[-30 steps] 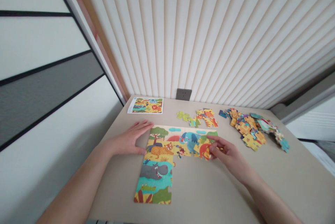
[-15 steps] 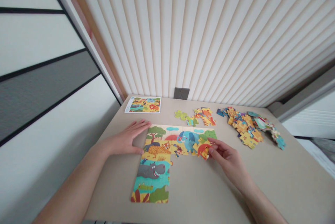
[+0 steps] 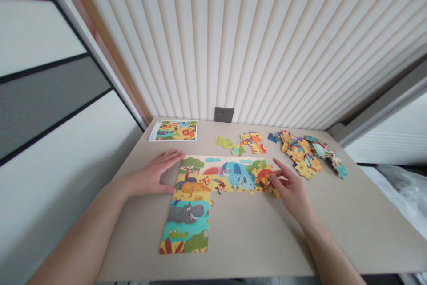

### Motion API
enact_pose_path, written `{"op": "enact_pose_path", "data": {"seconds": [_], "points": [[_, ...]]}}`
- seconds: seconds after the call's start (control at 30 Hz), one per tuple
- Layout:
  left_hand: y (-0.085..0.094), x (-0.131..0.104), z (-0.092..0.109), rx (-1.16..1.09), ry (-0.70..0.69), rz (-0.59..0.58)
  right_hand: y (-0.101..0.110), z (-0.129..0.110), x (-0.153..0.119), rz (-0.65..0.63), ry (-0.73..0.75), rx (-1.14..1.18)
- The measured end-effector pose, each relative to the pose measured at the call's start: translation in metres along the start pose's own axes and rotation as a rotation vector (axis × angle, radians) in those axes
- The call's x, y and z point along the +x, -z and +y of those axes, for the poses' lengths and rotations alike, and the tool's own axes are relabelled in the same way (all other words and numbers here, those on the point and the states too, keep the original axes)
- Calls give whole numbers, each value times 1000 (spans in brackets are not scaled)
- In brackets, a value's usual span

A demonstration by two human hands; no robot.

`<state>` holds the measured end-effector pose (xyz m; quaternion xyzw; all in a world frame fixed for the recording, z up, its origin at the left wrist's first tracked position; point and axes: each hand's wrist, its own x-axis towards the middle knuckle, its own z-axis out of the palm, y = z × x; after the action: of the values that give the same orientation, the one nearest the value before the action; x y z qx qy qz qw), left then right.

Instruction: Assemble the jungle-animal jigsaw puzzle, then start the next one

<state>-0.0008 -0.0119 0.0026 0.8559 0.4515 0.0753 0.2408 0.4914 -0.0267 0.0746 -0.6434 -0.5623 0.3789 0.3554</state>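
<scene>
My left hand (image 3: 155, 174) lies on the table, fingers spread, against the upper left edge of a partly joined jigsaw puzzle (image 3: 190, 214). The joined part forms an L shape, showing a tree, leopard, hippo, crocodile and blue elephants. At its right end my right hand (image 3: 289, 189) grips a lion puzzle piece (image 3: 263, 175) by its right side, with the thumb on it and the index finger lifted away. This piece overlaps the green bush corner; whether it rests on the puzzle or hangs just above it, I cannot tell.
A printed reference picture (image 3: 173, 130) lies at the back left. Loose green pieces (image 3: 223, 142) and orange tiger pieces (image 3: 255, 142) sit behind the puzzle. A heap of mixed pieces (image 3: 302, 154) is at the back right. A socket (image 3: 224, 114) is on the pleated wall panel.
My right hand has shifted the lion piece right along the puzzle, uncovering the small elephant. Its index finger has lifted off. The left hand keeps its place; the whole view has shifted slightly.
</scene>
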Motion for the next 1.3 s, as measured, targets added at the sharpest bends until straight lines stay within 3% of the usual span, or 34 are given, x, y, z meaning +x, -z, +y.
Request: {"op": "enact_pose_path", "data": {"seconds": [0.23,0.5,1.0,1.3], "points": [[0,0,0,10,9,-4,11,1,7,20,-64,0],[0,1,0,10,19,-11,-7,3,-1,-226,-16,96],[6,2,10,-6,44,-52,-4,3,0,-142,167,-336],[5,2,8,1,27,-46,0,10,4,-143,270,-452]]}}
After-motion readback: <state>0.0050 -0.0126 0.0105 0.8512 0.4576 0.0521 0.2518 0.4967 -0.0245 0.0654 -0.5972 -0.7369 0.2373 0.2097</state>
